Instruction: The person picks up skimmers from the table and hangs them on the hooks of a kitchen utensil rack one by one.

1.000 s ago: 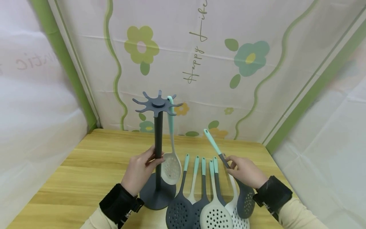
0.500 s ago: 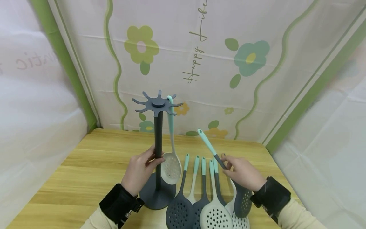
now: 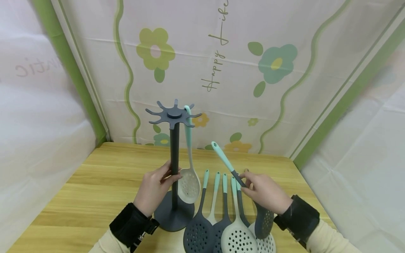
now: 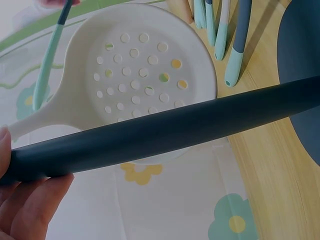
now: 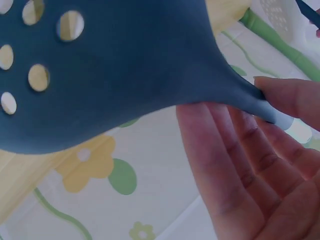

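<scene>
My left hand [image 3: 152,191] grips the black pole of a utensil stand [image 3: 174,147], which stands upright on a round base. From one hook of its star-shaped top hangs a white skimmer [image 3: 189,184] with a mint handle. My right hand [image 3: 268,194] pinches a dark grey skimmer [image 3: 223,156] by its neck, thumb above and fingers below. Its mint handle points up and left toward the stand, apart from it. In the right wrist view, the perforated dark head [image 5: 135,65] fills the upper left. The left wrist view shows the pole [image 4: 150,135] crossing before the white skimmer.
Several grey and white perforated utensils [image 3: 238,239] lie side by side right of the stand base, mint handles pointing away from me. The wooden table [image 3: 104,182] ends at a flowered cloth backdrop [image 3: 202,52]. White cloth walls [image 3: 364,140] close both sides.
My right hand has moved left with the dark skimmer, bringing its handle end closer to the stand. My left hand stays on the pole.
</scene>
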The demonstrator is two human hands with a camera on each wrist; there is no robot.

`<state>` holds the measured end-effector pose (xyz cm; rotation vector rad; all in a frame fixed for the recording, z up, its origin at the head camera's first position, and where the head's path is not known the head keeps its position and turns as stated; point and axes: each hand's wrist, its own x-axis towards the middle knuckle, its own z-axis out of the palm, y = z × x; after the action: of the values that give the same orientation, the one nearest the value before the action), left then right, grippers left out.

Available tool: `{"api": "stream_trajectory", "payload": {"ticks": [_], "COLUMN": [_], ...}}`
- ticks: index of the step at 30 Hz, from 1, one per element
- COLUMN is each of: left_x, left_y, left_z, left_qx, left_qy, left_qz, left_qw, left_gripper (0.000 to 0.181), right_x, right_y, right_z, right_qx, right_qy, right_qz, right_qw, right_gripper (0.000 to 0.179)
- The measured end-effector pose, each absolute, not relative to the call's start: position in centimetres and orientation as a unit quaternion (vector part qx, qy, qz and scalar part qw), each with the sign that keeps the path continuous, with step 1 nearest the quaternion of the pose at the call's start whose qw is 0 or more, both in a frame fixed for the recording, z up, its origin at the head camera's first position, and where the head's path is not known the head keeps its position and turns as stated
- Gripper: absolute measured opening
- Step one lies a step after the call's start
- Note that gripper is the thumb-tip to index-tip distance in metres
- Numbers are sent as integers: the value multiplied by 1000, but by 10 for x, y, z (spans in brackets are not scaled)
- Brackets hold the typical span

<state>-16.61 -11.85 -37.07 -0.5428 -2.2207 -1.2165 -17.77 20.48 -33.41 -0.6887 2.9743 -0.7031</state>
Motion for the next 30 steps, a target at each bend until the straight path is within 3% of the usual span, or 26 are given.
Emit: {"api": "stream_trajectory", "payload": {"ticks": [30], "left_x": [-166], "left_y": [-118], "left_z": [-372], "left_qx": [-200], "left_qy": [-825], "left_qz": [-450], "left_qw": [278], "left_gripper": [23], "right_x": [-161], "right_y": [182], "right_z": [-317], "right_qx": [-268], "right_qy": [932], "right_qz": [-237], "right_qw": [-56], "right_gripper": [31]}}
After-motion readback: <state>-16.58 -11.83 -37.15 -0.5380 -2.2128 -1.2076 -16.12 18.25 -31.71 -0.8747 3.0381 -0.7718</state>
